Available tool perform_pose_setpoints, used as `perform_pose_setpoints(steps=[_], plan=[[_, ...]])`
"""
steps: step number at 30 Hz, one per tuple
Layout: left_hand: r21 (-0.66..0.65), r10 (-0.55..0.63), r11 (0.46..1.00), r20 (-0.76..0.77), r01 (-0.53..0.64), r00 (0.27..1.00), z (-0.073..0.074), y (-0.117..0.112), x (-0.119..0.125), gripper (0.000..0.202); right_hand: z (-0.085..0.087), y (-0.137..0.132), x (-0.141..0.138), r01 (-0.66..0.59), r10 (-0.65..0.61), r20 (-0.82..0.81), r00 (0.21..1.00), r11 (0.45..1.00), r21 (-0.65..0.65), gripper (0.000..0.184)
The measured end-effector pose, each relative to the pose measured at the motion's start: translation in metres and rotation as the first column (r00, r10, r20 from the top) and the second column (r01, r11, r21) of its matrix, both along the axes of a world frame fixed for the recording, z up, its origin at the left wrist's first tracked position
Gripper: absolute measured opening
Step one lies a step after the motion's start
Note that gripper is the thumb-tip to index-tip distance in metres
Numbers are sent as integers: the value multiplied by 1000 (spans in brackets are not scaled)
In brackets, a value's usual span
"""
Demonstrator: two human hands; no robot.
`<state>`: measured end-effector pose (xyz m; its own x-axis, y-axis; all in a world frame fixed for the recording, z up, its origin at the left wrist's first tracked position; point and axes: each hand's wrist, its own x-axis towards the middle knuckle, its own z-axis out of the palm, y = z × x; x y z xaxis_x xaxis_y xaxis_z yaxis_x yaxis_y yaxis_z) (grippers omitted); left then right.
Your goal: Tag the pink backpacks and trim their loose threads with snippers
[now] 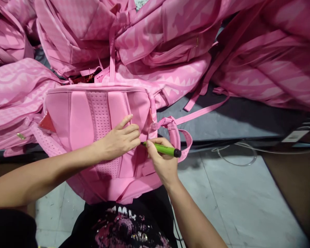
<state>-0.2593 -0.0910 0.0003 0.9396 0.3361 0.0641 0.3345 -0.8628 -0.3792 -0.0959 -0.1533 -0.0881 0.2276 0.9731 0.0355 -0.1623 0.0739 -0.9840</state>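
A pink backpack (77,113) lies back panel up in front of me, half on the dark table edge and half over my lap. My left hand (120,139) rests on its padded back panel, fingers pressed together flat against the fabric near the right seam. My right hand (161,160) is closed around a green tool with a black end (165,150), its tip touching the backpack right beside my left fingertips. A pink shoulder strap (174,132) loops just above my right hand.
Several more pink patterned backpacks (167,38) are heaped across the back of the dark grey table (235,119). A thin clear cable (235,156) hangs along the table's front edge. Pale floor tiles (243,203) lie below at the right.
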Motion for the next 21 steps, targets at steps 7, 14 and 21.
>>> perform_pose_setpoints(steps=[7, 14, 21], plan=[[17, -12, 1000, 14, 12, 1000, -2, 0, 0, 18, 4, 1, -3, 6, -6, 7, 1000, 1000, -14, 17], [44, 0, 999, -12, 1, 1000, -2, 1, 0, 20, 4, 4, -2, 10, -10, 16, 1000, 1000, -22, 18], [25, -2, 1000, -24, 2, 1000, -3, -1, -2, 21, 6, 6, -4, 8, -8, 44, 999, 1000, -14, 19]])
